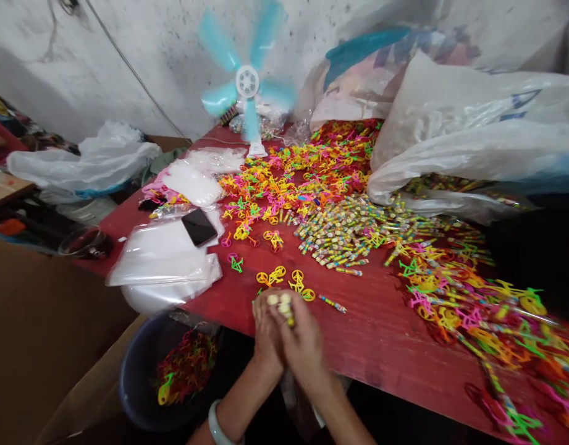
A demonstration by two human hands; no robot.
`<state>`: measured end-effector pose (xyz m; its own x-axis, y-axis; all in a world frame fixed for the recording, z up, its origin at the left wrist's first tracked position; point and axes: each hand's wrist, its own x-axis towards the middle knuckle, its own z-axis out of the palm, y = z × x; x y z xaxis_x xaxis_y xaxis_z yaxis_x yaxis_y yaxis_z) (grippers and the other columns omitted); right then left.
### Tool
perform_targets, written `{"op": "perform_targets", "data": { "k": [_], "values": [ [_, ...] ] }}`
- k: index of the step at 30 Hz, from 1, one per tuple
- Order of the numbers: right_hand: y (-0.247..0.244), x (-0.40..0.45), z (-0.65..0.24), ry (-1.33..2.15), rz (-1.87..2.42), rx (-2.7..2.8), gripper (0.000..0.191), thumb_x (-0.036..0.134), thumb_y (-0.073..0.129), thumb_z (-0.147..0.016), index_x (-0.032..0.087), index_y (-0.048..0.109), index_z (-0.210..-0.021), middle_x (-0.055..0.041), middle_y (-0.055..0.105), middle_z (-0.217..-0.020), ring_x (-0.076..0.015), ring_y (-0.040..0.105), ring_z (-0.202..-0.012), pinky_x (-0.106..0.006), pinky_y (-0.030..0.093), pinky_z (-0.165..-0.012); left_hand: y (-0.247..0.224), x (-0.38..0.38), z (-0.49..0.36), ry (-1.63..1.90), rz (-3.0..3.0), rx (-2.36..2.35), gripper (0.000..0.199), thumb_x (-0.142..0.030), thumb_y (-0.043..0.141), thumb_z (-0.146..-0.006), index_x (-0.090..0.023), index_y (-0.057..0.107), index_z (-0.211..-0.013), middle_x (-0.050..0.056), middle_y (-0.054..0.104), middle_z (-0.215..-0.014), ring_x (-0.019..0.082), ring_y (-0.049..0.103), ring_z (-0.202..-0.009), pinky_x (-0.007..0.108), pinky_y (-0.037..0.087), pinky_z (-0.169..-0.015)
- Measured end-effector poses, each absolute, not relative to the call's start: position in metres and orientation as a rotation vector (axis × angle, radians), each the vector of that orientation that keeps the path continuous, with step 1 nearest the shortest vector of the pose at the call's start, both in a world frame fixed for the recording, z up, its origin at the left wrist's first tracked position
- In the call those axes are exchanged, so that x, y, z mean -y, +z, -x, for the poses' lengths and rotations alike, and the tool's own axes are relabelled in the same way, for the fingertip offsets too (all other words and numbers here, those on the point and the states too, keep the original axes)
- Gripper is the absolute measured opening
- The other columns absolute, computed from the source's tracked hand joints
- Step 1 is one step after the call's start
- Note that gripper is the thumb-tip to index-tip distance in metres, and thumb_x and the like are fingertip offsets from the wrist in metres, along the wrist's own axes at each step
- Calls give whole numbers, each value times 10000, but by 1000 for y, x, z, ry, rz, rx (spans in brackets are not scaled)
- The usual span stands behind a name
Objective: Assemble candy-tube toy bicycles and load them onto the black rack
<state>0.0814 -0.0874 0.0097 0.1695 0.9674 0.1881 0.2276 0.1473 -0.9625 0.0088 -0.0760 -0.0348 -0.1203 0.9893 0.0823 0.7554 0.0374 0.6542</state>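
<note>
The fingers of your left hand (266, 337) and right hand (306, 341) together hold several tubes (285, 306), over the bench (381, 337).

A red table (372, 334) stands before a grey-white wall (159, 37) marked with dark spots.

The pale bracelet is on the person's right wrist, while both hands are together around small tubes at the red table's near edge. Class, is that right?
Not quite: the head view shows the pale bracelet on the left wrist. Both the left hand and right hand are together around small tubes at the red table's near edge.
</note>
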Motion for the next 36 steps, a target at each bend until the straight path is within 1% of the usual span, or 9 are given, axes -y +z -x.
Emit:
{"op": "perform_targets", "data": {
  "k": [3,8,12,17,24,28,32,34,36],
  "values": [
    [-12,79,-125,822,1470,1147,264,447,496,-881,218,541,-1005,-70,684,-955,-205,648,-793,-329,509,-726,-44,72,16,987,-1989,-1920,224,-180,539,-855,-167,660,-1044,134,644,-1084,269,547,-1072,482,452,-939],
    [-48,70,-166,620,1633,1271,304,489,472,-862,206,560,-931,-98,666,-909,-252,618,-825,-387,483,-746,-52,75,49,1077,-2135,-1708,177,-174,473,-899,-206,633,-969,69,649,-981,217,562,-965,404,476,-883],
    [-47,63,-149,397,1535,1479,181,284,446,-898,201,566,-1004,-109,646,-993,-246,572,-924,-402,460,-817,-44,77,66,1116,-1976,-1579,145,-211,471,-909,-207,603,-968,47,653,-927,178,602,-892,330,502,-810],
    [-39,47,-102,501,1196,1897,289,49,401,-843,203,562,-1027,-90,617,-1197,-232,491,-1115,-401,401,-918,-43,68,74,1163,-1803,-1558,154,-257,476,-885,-200,615,-916,49,649,-863,174,617,-831,310,503,-763],
    [-46,39,-80,353,1187,1944,265,45,369,-861,173,564,-987,-83,639,-909,-225,505,-847,-352,405,-764,-22,68,86,1088,-1533,-1698,201,-344,472,-861,-189,601,-856,36,649,-804,176,611,-767,280,487,-713],
    [-46,40,-89,359,1213,1804,254,47,351,-850,191,545,-926,-61,596,-847,-211,508,-795,-332,411,-721,1,79,134,702,-1617,-1959,208,-309,453,-846,-183,615,-815,51,670,-789,192,620,-737,282,458,-674],
    [-51,37,-109,293,1366,1710,242,83,374,-841,202,541,-970,-67,591,-868,-228,514,-808,-351,419,-714,16,98,193,8,-1729,-2258,118,-226,607,-675,-187,577,-569,39,606,-561,228,589,-553,309,411,-574],
    [-55,34,-117,233,1439,1704,243,102,383,-838,203,546,-989,-76,596,-873,-241,512,-809,-371,417,-722,18,96,200,-62,-1770,-2273,179,-258,649,-662,-191,557,-523,35,590,-526,231,579,-515,314,412,-547],
    [-58,31,-121,191,1496,1729,250,105,381,-832,199,553,-986,-89,605,-883,-252,512,-814,-386,414,-730,15,80,183,82,-1940,-2160,171,-290,598,-756,-189,624,-621,66,653,-637,240,620,-609,330,451,-600]
  ]
}}
